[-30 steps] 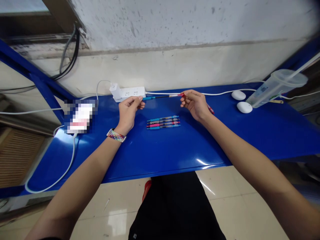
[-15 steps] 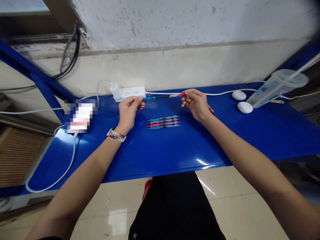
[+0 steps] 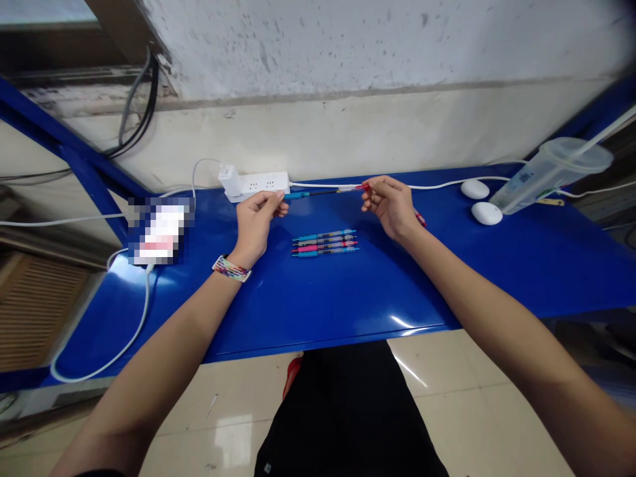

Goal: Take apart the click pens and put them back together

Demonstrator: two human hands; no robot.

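Upper centre of the frame: the left hand [image 3: 259, 215] pinches the blue grip section [image 3: 297, 195]; the right hand [image 3: 387, 204] pinches the red-tipped clear barrel [image 3: 354, 188]. A slim dark refill [image 3: 322, 193] spans between. No lettering is legible; the phone screen [image 3: 163, 235], left, is pixelated. Four slender pens [image 3: 324, 244] lie parallel on the glossy blue table [image 3: 318, 298].
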